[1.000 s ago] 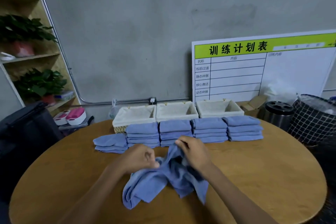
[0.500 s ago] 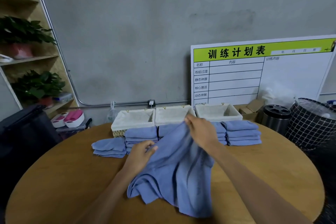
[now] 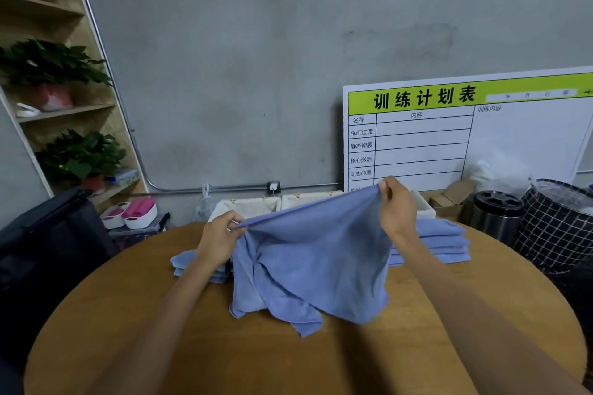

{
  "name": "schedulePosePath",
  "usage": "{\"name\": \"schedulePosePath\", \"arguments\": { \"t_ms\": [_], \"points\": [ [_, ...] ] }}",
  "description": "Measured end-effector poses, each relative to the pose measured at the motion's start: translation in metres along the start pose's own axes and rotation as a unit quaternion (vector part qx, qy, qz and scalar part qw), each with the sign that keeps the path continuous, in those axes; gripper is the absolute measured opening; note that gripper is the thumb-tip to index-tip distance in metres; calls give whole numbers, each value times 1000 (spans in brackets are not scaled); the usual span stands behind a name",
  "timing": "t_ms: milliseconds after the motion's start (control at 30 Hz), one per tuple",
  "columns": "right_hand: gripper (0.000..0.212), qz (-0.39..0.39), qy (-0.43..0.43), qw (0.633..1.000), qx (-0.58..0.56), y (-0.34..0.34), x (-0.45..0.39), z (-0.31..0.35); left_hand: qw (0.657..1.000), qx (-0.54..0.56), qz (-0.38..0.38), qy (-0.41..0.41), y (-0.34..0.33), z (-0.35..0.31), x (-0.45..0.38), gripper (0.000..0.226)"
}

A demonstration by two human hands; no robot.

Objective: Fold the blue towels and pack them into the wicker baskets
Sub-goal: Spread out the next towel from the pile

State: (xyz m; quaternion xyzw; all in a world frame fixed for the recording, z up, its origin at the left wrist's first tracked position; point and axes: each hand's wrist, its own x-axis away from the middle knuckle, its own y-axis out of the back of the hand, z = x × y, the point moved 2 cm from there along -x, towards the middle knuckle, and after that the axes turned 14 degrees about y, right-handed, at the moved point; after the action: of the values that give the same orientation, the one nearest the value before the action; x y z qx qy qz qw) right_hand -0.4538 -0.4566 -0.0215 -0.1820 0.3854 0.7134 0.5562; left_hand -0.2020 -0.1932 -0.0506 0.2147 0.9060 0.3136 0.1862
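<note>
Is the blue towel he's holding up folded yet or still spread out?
Spread, not folded: the left hand and right hand pinch the blue towel's top edge; the rest hangs rumpled.

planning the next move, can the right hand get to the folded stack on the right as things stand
Probably not yet: the right hand pinches a corner of the blue towel, as does the left hand. The folded stack lies just beside it, nothing between.

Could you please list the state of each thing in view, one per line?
Left hand: pinches the towel's top edge.
Right hand: pinches the top edge, raised higher.
Towel: unfolded, held up, lower part crumpled on the table.
Stacks: folded, on the table, not yet packed.
Baskets: upright behind the stacks; contents hidden.
</note>
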Motion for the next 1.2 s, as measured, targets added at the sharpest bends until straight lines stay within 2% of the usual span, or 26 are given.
{"name": "schedulePosePath", "arguments": {
  "t_ms": [100,200,300,400,633,767,867,933,1000,1100,1200],
  "points": [
    [28,-15,30,994,103,19,-13,18,996,62,-58,13,12,-4,-1,10],
    [32,-4,86,979,187,42,-28,31,990,71,-118,-7,34,-21,2,20],
    [36,-10,113,966,230,62,-38,44,981,-14,-190,-43,60,-53,12,23],
    [39,-36,128,961,241,84,-39,56,955,-100,-263,-89,89,-81,26,22],
    [38,-44,194,943,265,136,-23,73,903,-173,-328,-218,128,-101,67,46],
    [45,-42,261,924,277,159,-15,70,869,-200,-362,-273,138,-103,87,49],
    [49,-41,278,917,281,171,-15,60,855,-197,-377,-297,138,-103,92,48],
    [56,-19,274,918,287,171,-22,49,858,-201,-370,-294,129,-101,85,48],
    [65,36,244,923,296,162,-30,32,875,-213,-337,-274,108,-91,68,49],
    [65,126,197,912,337,128,-33,-15,898,-243,-259,-260,51,-51,33,48],
    [62,223,137,887,380,76,-13,-88,920,-267,-150,-246,-26,4,13,53]
  ]
}}
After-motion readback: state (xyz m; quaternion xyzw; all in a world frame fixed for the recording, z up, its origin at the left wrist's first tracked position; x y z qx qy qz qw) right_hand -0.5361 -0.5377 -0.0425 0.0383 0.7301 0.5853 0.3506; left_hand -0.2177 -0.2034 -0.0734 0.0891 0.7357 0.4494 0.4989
